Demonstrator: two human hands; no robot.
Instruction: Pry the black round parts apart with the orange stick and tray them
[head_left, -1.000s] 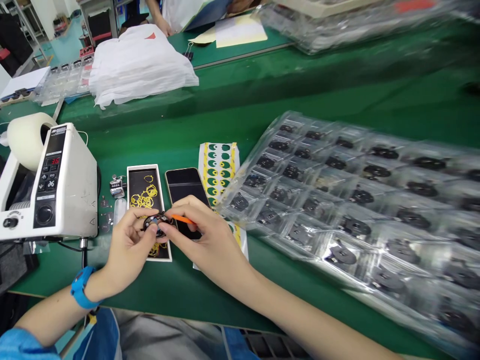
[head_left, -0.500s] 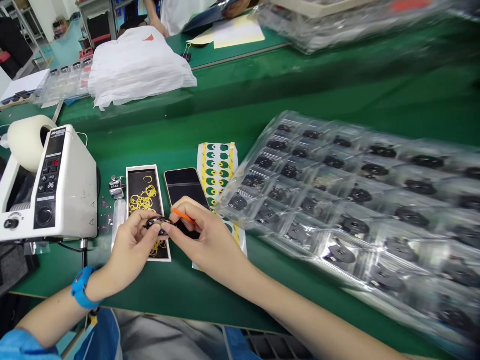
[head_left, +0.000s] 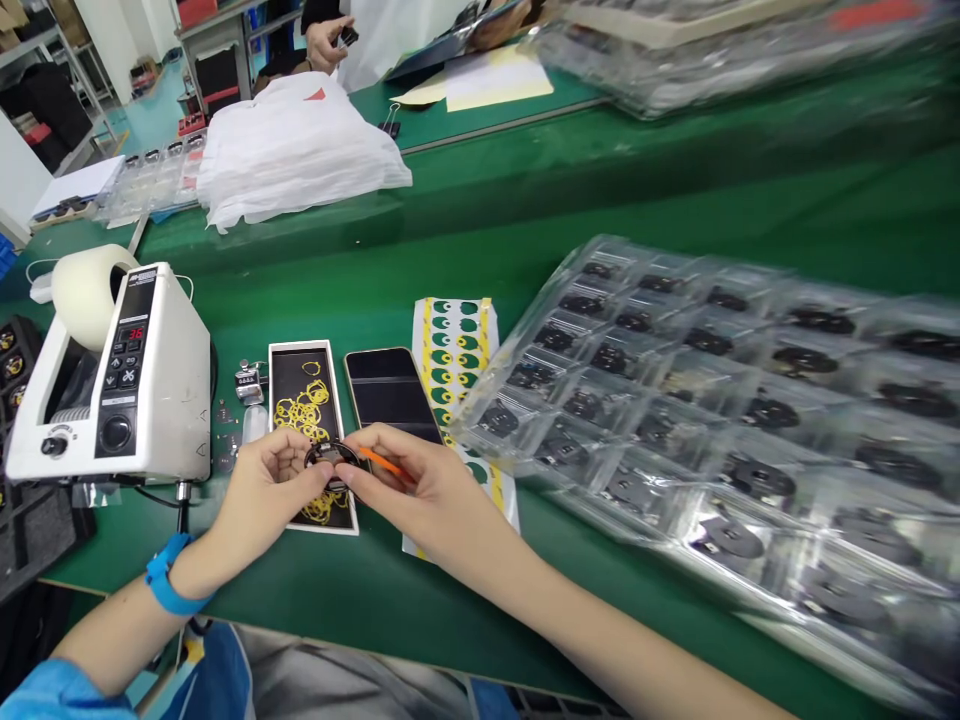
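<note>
Between my two hands is a small round black part (head_left: 330,454) with a ring-like rim; its finer detail is too small to make out. My left hand (head_left: 274,480) pinches its left side between thumb and fingers. On the other side my right hand (head_left: 412,475) presses thumb and fingertips to the part, and an orange stick-like tool (head_left: 384,463) lies in its grip. Below the hands stands a shallow white-rimmed box (head_left: 274,372) holding many thin yellow rings (head_left: 304,407). A dark-screened phone (head_left: 392,390) lies beside it, partly covered by my right hand.
A white tape dispenser (head_left: 169,380) stands left, near a metal tally counter (head_left: 249,382). A sheet of green-and-yellow stickers (head_left: 456,345) lies right of the phone. Clear plastic trays (head_left: 525,465) of black parts fill the right. A white stack (head_left: 300,150) and another person's hand (head_left: 324,45) are at the back.
The view has shifted, so everything sits further right and slightly lower. The round part now shows more of its face between my fingers. The other person's hand has come into view holding something small and dark.
</note>
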